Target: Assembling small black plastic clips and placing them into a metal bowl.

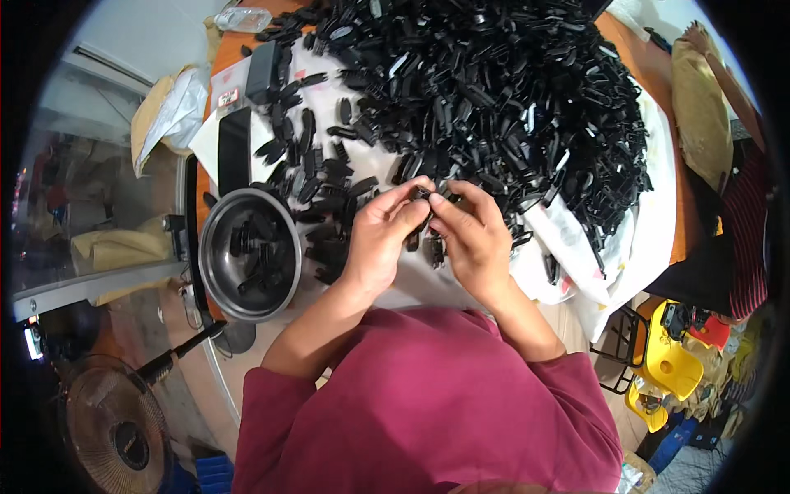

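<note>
Both hands meet at the near edge of the table, closed on one small black plastic piece [423,194], much of it hidden by my fingers. My left hand [383,230] pinches it from the left between thumb and fingertips. From the right, my right hand [476,235] grips it the same way. Beyond them rises a big heap of similar black plastic pieces [485,90], some with comb-like teeth. Looser black pieces [309,165] lie scattered left of the heap. At the table's left edge, a round metal bowl [292,235] holds several more.
A black phone-like slab [234,148] and a dark grey box [262,74] lie at the left; a clear plastic bottle [243,19] is at the far left corner. White sheeting [658,222] hangs over the right edge. A fan [115,428] stands lower left, yellow stools [671,362] lower right.
</note>
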`<state>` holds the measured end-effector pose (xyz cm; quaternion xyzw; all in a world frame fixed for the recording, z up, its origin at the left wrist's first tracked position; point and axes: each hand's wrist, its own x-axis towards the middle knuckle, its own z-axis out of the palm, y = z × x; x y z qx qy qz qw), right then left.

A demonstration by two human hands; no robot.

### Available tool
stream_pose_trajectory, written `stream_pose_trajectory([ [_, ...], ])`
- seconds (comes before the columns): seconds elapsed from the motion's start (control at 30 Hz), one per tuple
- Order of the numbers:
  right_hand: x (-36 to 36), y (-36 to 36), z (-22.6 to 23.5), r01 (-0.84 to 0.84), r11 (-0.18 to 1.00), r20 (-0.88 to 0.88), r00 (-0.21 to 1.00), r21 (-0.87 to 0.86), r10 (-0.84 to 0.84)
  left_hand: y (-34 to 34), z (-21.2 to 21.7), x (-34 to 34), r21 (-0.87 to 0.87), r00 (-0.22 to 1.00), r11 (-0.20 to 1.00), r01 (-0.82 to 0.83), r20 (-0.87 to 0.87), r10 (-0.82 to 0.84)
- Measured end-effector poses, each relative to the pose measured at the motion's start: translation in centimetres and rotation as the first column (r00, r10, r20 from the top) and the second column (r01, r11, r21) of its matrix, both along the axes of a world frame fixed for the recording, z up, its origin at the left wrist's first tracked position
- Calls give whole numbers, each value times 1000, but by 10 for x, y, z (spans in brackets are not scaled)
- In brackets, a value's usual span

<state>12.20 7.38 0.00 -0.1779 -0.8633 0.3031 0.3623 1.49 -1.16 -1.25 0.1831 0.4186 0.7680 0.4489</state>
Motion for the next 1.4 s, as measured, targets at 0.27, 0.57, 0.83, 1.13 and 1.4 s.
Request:
stream_pose_trajectory([
  [0.27, -35, 10, -15, -124, 645, 102, 948, -754, 301, -20, -6, -29, -185, 967, 972, -145, 181, 178],
  [0.57, -196, 52, -76, -376, 882, 618, 775, 284, 131, -1, -9, -161, -138, -219, 935, -326, -951, -216],
  [0.83, -123, 66, -49, 36, 976, 225, 974, -215, 14, 31, -16, -173, -468, -688, 862, -194, -561, -460],
  [1.13, -57, 61, -6, -12, 969, -78, 997, -248, -7, 20, 19, -107, -474, 716, 872, 124, -565, -409],
  [1.4, -26, 29, 33, -406, 721, -420, 891, -561, 174, 4, 40, -60, -235, 920, 957, 169, -310, -239],
])
